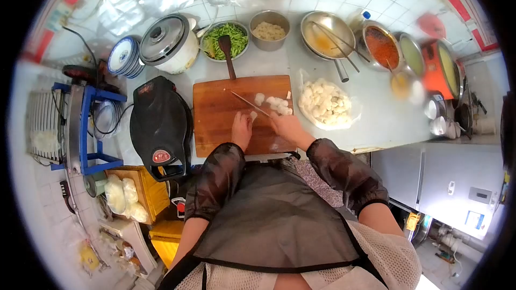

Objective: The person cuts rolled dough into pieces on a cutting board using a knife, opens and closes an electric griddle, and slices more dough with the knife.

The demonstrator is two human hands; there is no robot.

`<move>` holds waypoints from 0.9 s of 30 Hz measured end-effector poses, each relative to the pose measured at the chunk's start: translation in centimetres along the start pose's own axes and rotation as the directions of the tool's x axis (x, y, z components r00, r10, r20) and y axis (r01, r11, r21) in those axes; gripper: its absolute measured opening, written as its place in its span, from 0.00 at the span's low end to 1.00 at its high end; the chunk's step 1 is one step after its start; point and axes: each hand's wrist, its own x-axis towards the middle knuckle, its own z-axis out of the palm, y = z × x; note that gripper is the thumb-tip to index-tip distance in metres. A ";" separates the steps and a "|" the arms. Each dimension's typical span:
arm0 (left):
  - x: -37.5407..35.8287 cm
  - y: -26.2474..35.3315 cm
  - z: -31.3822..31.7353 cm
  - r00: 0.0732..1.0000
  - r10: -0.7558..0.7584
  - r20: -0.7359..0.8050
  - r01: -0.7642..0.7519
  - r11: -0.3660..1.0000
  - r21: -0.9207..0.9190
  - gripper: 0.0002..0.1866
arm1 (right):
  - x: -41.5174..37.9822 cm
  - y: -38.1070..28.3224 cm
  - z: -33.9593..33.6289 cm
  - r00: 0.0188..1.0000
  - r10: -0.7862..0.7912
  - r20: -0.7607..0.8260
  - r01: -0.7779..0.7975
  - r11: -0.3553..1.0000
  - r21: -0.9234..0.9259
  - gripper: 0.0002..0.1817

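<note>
Tiled kitchen desk (376, 123), frame centre: right hand (285, 124) grips knife (248, 103); left hand (242, 129) pins a white piece (253, 115) on cutting board (220, 113). Pieces look soft, slippery; best held from above.

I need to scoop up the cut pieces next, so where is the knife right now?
In the head view, the knife lies slanted over the middle of the wooden cutting board, held in the right hand, its blade just left of the white cut pieces.

Right hand (286, 125) hides the knife (248, 102) handle; left hand (242, 129) covers most of a white piece (253, 115); floor clutter at seven o'clock blurred.
</note>
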 end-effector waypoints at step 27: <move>-0.5 1.3 0.6 0.998 -0.045 0.039 0.040 0.991 0.126 0.04 | 2.1 -1.3 2.0 0.997 -0.012 0.082 0.020 0.994 -0.108 0.08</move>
